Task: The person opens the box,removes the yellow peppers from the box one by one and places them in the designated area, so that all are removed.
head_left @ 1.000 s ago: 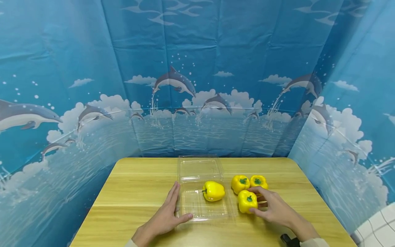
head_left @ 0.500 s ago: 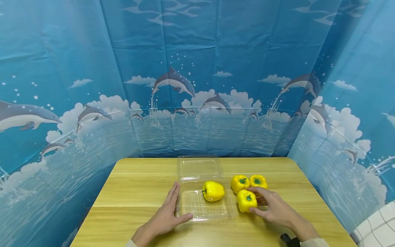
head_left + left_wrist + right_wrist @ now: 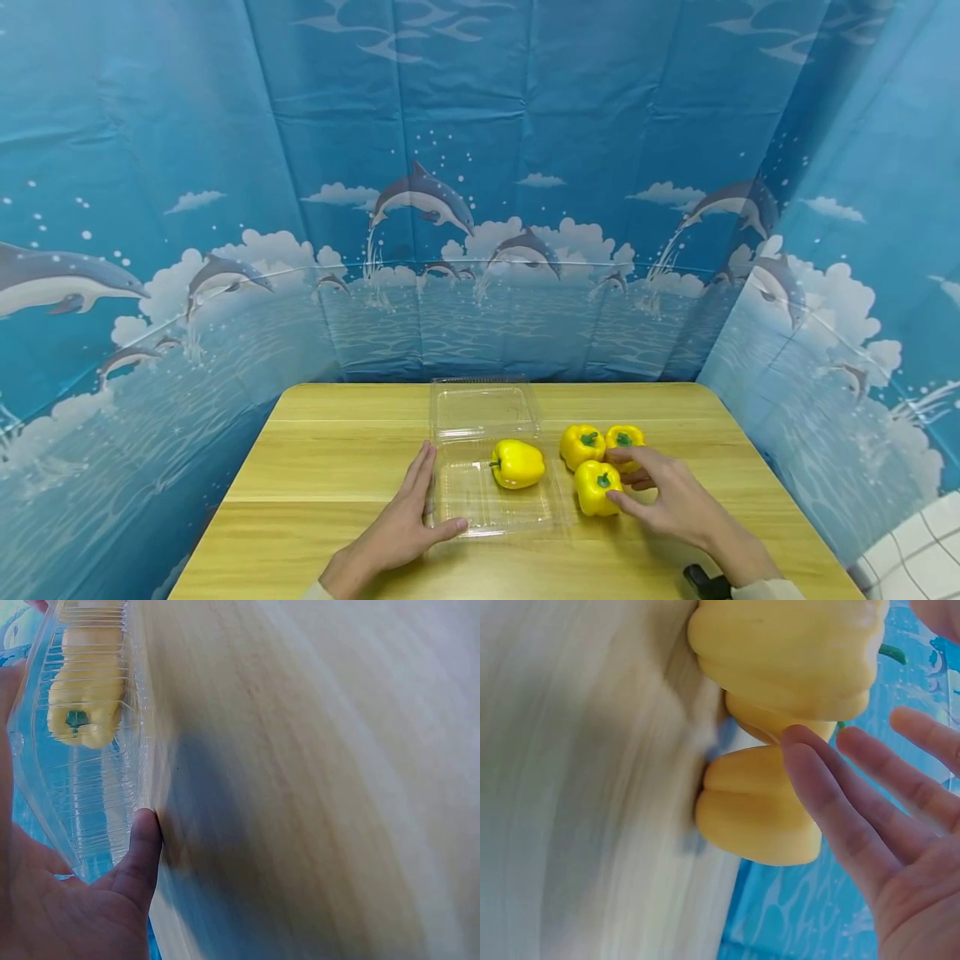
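A yellow bell pepper (image 3: 518, 464) lies on its side in the base of a clear plastic clamshell box (image 3: 491, 518). My left hand (image 3: 399, 523) rests against the box's left side, its fingers extended and the thumb at the near edge. Right of the box, three more yellow bell peppers stand stem up: one nearest me (image 3: 597, 490), one behind it (image 3: 582, 447) and one at the back right (image 3: 626, 443). My right hand (image 3: 675, 500) is beside the nearest pepper, its thumb close to it. In the right wrist view its fingers (image 3: 840, 802) are mostly straight, gripping nothing.
The box's lid (image 3: 483, 408) lies folded back toward the far edge of the wooden table (image 3: 322, 450). A blue dolphin-print curtain (image 3: 480, 317) surrounds the table at the back and sides. A black device (image 3: 705, 582) sits at the right wrist.
My right hand has shifted slightly right, and its thumb and fingers have loosened around the nearest pepper. The left hand and the box stay in place.
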`<state>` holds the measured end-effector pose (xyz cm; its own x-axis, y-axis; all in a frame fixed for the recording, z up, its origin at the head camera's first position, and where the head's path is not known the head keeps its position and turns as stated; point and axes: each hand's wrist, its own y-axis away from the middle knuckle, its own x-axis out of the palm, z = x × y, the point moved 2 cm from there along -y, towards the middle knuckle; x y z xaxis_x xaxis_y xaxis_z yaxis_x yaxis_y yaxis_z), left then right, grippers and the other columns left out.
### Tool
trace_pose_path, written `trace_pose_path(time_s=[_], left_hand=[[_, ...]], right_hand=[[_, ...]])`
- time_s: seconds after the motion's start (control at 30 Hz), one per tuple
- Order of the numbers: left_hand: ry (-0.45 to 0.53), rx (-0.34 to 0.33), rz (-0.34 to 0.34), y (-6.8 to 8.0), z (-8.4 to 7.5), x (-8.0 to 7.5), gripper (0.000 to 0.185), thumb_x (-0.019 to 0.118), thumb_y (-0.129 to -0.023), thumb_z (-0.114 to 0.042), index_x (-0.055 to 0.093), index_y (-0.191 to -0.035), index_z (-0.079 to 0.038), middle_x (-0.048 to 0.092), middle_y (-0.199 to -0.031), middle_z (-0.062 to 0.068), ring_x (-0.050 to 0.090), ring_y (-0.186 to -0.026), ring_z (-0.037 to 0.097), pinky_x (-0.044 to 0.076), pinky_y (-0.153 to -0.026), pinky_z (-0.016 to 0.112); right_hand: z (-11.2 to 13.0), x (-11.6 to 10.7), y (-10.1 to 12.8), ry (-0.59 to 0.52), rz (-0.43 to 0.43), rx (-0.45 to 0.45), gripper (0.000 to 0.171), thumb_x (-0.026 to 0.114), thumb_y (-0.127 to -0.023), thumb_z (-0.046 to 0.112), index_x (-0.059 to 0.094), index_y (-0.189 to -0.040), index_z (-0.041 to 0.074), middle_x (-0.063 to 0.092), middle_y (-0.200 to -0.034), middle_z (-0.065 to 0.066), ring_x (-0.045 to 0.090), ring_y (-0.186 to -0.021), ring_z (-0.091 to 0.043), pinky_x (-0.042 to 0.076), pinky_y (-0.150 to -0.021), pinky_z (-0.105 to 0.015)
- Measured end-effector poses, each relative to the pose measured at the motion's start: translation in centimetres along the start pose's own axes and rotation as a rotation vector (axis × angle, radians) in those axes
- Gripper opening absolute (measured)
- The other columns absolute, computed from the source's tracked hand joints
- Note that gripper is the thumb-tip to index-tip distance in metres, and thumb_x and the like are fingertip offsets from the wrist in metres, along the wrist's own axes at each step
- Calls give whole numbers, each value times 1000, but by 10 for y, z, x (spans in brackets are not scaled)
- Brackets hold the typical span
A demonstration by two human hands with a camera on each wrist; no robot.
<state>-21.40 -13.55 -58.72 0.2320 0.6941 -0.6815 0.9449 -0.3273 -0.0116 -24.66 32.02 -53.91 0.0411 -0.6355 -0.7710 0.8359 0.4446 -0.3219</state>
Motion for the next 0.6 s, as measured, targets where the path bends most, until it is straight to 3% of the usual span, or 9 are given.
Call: trace_pose_path(time_s=[0.13,0.4,0.6], left_hand=[[6,7,-5,0,-1,0,130,81,-104,-69,-2,-190,-18,-11,-199,8,42,-173,49,47,-132,70],[-6,4,-4,0,-2,-1,131,81,-103,-71,-1,-189,-14,-9,-199,10,32,-177,50,41,-136,72],[3,-5,5,-1,1,0,130,80,-104,-70,-3,-190,-19,-11,-199,6,29,-178,49,39,-137,73]], right_hand=[[5,-3,-2,47,-58,-22,49,90,-106,30,75,-146,5,84,-136,-16,86,-96,-19,72,-78,-33],[12,-6,-6,147,-112,-22,45,93,-103,31,79,-140,10,86,-131,-9,80,-89,-9,68,-75,-29],[19,-7,-7,253,-167,-1,46,95,-99,38,81,-138,17,84,-125,0,73,-88,-8,55,-65,-25]])
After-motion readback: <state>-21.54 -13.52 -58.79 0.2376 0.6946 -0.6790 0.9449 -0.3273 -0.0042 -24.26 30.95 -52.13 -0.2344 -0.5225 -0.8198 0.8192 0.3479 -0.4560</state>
